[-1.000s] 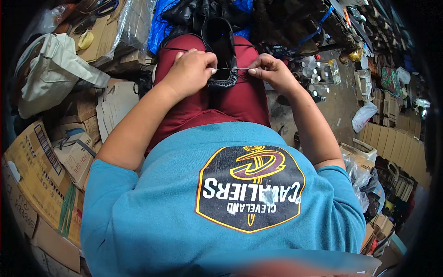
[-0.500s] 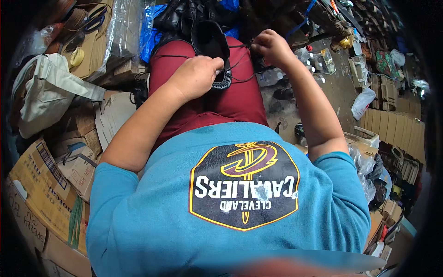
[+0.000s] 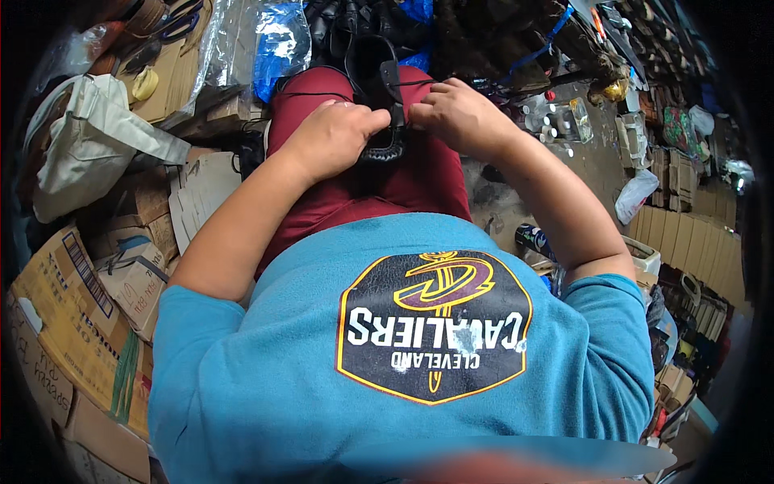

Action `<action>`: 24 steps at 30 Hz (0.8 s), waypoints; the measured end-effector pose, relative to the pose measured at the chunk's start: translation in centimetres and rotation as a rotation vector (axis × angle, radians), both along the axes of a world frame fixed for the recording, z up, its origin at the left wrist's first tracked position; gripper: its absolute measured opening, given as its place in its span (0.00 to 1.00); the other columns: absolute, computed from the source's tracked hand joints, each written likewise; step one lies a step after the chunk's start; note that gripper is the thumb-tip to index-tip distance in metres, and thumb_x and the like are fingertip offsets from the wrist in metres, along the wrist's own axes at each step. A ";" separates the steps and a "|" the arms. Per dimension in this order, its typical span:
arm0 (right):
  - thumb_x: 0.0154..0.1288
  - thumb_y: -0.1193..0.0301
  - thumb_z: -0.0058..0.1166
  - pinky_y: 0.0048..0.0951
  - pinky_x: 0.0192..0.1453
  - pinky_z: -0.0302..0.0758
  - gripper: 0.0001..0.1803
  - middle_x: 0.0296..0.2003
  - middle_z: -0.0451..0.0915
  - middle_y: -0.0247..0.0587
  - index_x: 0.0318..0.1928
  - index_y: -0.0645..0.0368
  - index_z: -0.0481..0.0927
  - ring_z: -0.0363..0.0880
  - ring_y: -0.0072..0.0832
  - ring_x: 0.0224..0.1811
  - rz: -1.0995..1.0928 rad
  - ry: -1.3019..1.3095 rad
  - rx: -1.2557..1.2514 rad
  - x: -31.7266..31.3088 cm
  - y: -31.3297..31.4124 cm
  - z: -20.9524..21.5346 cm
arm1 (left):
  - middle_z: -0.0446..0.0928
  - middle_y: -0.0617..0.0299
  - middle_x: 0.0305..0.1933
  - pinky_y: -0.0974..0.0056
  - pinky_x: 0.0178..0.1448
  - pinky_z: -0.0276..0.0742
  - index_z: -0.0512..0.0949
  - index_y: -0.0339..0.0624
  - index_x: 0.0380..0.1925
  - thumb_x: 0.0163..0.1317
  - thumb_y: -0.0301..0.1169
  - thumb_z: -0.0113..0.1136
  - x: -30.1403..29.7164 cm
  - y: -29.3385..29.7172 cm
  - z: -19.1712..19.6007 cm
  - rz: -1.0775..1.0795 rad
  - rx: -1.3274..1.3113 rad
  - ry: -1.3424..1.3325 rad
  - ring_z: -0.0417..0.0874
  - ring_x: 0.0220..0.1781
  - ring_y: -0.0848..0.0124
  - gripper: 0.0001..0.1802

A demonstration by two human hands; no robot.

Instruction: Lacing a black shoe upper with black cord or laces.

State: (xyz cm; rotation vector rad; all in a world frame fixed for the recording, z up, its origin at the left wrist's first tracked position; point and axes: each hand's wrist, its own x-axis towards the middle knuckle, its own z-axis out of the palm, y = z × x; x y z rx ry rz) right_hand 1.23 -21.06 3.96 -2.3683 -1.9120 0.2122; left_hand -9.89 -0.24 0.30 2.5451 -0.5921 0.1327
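Note:
A black shoe [image 3: 372, 58] stands between my thighs, its opening toward me and pale stitches along its near end. My left hand [image 3: 334, 135] is closed at the left side of the shoe, thumb and fingertips pressed against its edge. Close by on the other side, my right hand [image 3: 461, 118] is closed in a pinch, fingertips almost at the shoe. A thin black cord [image 3: 415, 82] runs over my right thigh to the right hand. Another stretch of dark cord crosses my left thigh toward the left hand. What lies deep in the fingers is hidden.
More black shoes [image 3: 326, 32] lie beyond my knees beside blue plastic sheeting [image 3: 278, 56]. A pale cloth bag [image 3: 89, 137] and cardboard boxes [image 3: 64, 298] fill the left. Clear plastic bottles [image 3: 556, 121] and cardboard stacks [image 3: 685, 238] are at the right.
My right hand has come in leftward and down, from out beside the right thigh to the shoe. The cord loops over the right thigh have shortened from view. The left hand has shifted only slightly.

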 end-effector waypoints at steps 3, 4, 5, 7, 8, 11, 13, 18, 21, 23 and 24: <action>0.53 0.71 0.52 0.37 0.48 0.69 0.04 0.28 0.76 0.38 0.32 0.54 0.75 0.75 0.38 0.39 -0.027 0.103 0.076 0.3 -1.0 -0.2 | 0.76 0.58 0.30 0.54 0.44 0.71 0.73 0.46 0.35 0.55 0.25 0.47 -2.6 1.8 1.1 0.053 0.147 -0.023 0.79 0.37 0.58 0.08; 0.52 0.72 0.52 0.37 0.48 0.69 0.04 0.28 0.76 0.39 0.31 0.55 0.74 0.75 0.40 0.38 -0.057 0.066 0.089 1.3 -3.0 -1.1 | 0.76 0.58 0.30 0.55 0.44 0.70 0.73 0.46 0.35 0.55 0.25 0.46 -3.6 3.2 1.1 0.079 0.145 -0.019 0.79 0.37 0.58 0.09; 0.51 0.73 0.53 0.40 0.47 0.70 0.06 0.29 0.78 0.39 0.33 0.53 0.76 0.76 0.40 0.40 -0.150 0.002 0.007 2.1 -5.0 -1.2 | 0.77 0.55 0.30 0.53 0.43 0.71 0.74 0.44 0.33 0.55 0.24 0.47 -4.5 4.8 1.0 0.128 0.116 0.033 0.79 0.37 0.55 0.08; 0.52 0.75 0.55 0.36 0.42 0.73 0.04 0.26 0.79 0.40 0.31 0.55 0.78 0.78 0.36 0.34 -0.424 0.078 -0.017 3.3 -8.8 -0.8 | 0.76 0.47 0.32 0.55 0.41 0.75 0.75 0.38 0.32 0.56 0.22 0.51 -6.4 7.6 2.0 0.315 -0.107 0.079 0.80 0.36 0.51 0.05; 0.57 0.72 0.58 0.27 0.43 0.73 0.05 0.26 0.79 0.36 0.35 0.57 0.80 0.78 0.25 0.34 -0.816 0.556 0.073 3.1 -9.0 0.0 | 0.78 0.51 0.31 0.62 0.41 0.75 0.77 0.37 0.34 0.58 0.23 0.55 -6.9 8.2 3.0 0.405 -0.224 0.228 0.80 0.33 0.58 0.05; 0.62 0.66 0.59 0.24 0.46 0.72 0.11 0.30 0.80 0.35 0.39 0.61 0.80 0.77 0.22 0.37 -0.800 1.181 0.629 4.0 -7.3 2.0 | 0.79 0.60 0.36 0.68 0.46 0.73 0.77 0.36 0.32 0.60 0.24 0.58 -4.7 6.4 6.5 0.358 -0.747 0.237 0.79 0.40 0.71 0.03; 0.65 0.65 0.56 0.25 0.46 0.73 0.11 0.32 0.79 0.36 0.40 0.61 0.78 0.76 0.23 0.36 -0.608 1.387 0.899 2.0 -1.3 3.0 | 0.79 0.58 0.40 0.67 0.50 0.72 0.78 0.37 0.31 0.61 0.27 0.59 -2.5 3.6 7.9 0.090 -0.953 0.165 0.78 0.43 0.70 0.05; 0.64 0.65 0.57 0.25 0.40 0.73 0.11 0.30 0.78 0.34 0.35 0.60 0.76 0.73 0.22 0.33 -0.291 1.628 0.367 -1.6 1.2 4.2 | 0.79 0.56 0.39 0.63 0.48 0.73 0.76 0.36 0.31 0.63 0.33 0.57 -3.3 -1.3 7.3 -0.224 -1.355 1.002 0.79 0.43 0.68 0.10; 0.63 0.71 0.53 0.25 0.42 0.72 0.07 0.32 0.74 0.33 0.37 0.62 0.79 0.74 0.22 0.35 -0.428 0.961 0.125 -1.3 -3.2 2.7 | 0.78 0.58 0.37 0.64 0.45 0.74 0.78 0.36 0.34 0.59 0.28 0.58 -5.7 4.4 3.9 0.108 -0.453 0.354 0.79 0.39 0.67 0.07; 0.56 0.76 0.54 0.29 0.44 0.73 0.08 0.35 0.76 0.39 0.38 0.61 0.81 0.77 0.29 0.37 -0.638 0.717 0.030 1.1 -10.1 -0.2 | 0.79 0.56 0.34 0.63 0.42 0.74 0.81 0.39 0.30 0.54 0.28 0.61 -8.1 9.3 3.8 0.481 -0.031 0.306 0.80 0.35 0.61 0.05; 0.52 0.78 0.55 0.33 0.44 0.74 0.11 0.36 0.77 0.44 0.39 0.60 0.81 0.79 0.34 0.39 -0.697 0.490 -0.106 2.7 -14.4 -0.8 | 0.77 0.55 0.31 0.61 0.40 0.73 0.81 0.39 0.31 0.54 0.29 0.61 -10.3 13.1 2.8 0.584 -0.028 0.184 0.78 0.33 0.59 0.06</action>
